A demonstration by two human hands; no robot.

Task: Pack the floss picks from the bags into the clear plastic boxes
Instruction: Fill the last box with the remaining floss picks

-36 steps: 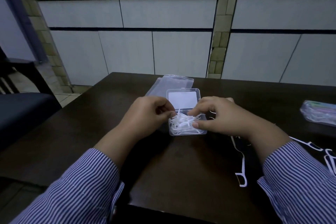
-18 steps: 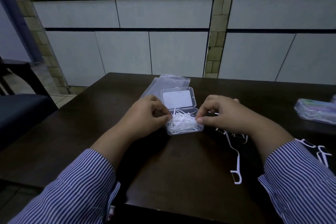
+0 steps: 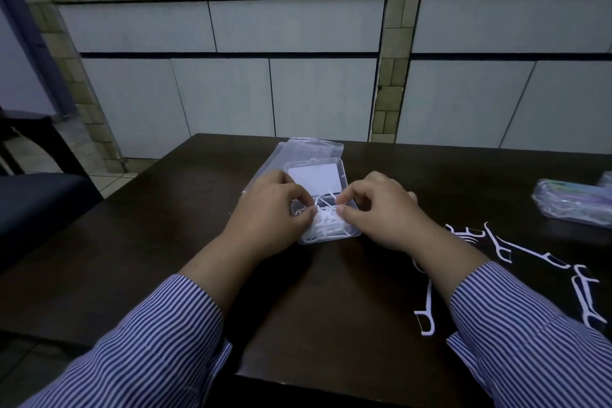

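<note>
Both hands sit over the open clear box: the left hand has its fingers curled in, thumb and fingertip pinching at the heap of floss picks inside; the right hand has its fingers bent too, thumb pressed onto the same heap, likely nipping a pick, though exactly which one each grip has is too small to tell. The picks stand piled above the rim, a few ends poking up toward the hinged lid, which lies flat open behind. Risk as I judge it: the heap is crooked and proud of the box, so shutting the lid could trap or snap a tip, or it won't latch. Pushing down on one side could skid or tip the light box on the dark table. Lifting the fingers may drag tangled picks out with them. An empty bag lies behind the box. Loose picks lie near the right forearm and sleeve, so a sweep of that arm could knock them off the edge. A full bag waits far right, well apart.
</note>
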